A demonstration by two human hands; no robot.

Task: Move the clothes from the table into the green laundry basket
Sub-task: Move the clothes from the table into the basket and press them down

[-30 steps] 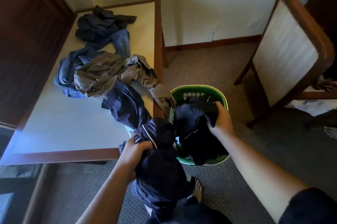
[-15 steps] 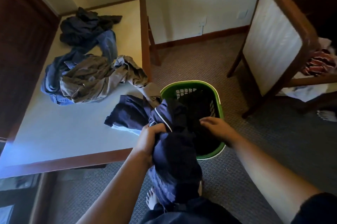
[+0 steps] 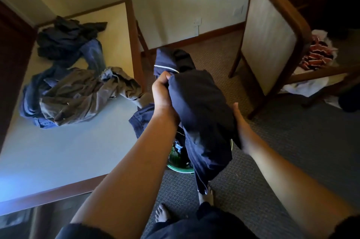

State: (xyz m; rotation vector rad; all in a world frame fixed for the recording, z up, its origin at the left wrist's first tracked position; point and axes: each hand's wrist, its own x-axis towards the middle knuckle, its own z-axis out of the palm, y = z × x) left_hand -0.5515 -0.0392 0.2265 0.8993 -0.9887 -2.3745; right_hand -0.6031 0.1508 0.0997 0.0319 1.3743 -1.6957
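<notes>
The table (image 3: 58, 151) on the left is carrying a heap of clothes (image 3: 74, 92). A navy garment (image 3: 200, 112) is hanging over the green laundry basket (image 3: 181, 169). The left hand (image 3: 162, 92) is gripping it with curled fingers, while the right hand (image 3: 241, 127) is touching its right side, and I cannot tell how its hidden fingers lie.

dim, edge-warped view; blue glare on the table (image 3: 48, 161) corner.

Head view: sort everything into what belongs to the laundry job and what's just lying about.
Job: navy garment held in left hand and right hand; green laundry basket; brown garment; blue jeans; dark clothes pile; table.
Lying about: wooden chair; striped cloth; white cloth.
</notes>
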